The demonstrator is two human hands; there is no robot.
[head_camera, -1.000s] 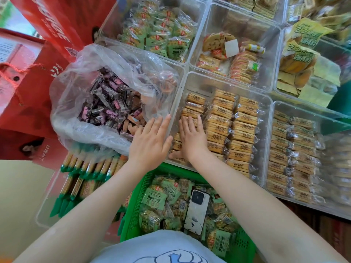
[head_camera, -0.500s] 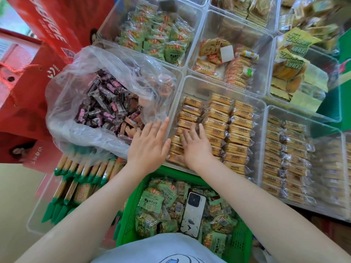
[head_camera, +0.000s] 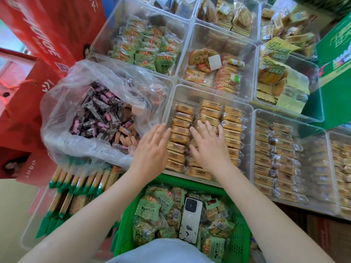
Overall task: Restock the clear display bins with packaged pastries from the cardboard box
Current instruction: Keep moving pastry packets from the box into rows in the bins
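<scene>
Three neat columns of golden packaged pastries (head_camera: 208,133) already fill most of the clear bin (head_camera: 209,92) in front of us, and both our hands are over it. Our right hand (head_camera: 209,147) lies flat on the middle column, fingers (head_camera: 204,128) spread apart and gripping nothing, pressing or squaring the packs. Our left hand (head_camera: 152,149) hovers at the bin's left wall, fingers close together and extended, also empty; whether it touches the wall or the plastic bag of dark-wrapped candies (head_camera: 98,118) just beside it, we cannot quite tell.

As for progress, we judge this bin nearly done: the rows reach from the near wall most of the way back, with a bare strip left along the far wall. The neighbouring bin of similar pastries (head_camera: 275,158) to the right looks full as well. Farther back, the biscuit bin (head_camera: 218,73) stands only partly filled, and the bin of green-wrapped snacks (head_camera: 148,52) holds a fair heap.

No cardboard box is in view, so the source of the stock is out of sight. What we do have close to the body is a green basket (head_camera: 237,234) of green-wrapped packs with a phone (head_camera: 190,219) lying on top. We reckon what remains is to finish straightening these rows, top up the back strip, then move to the emptier bins.
</scene>
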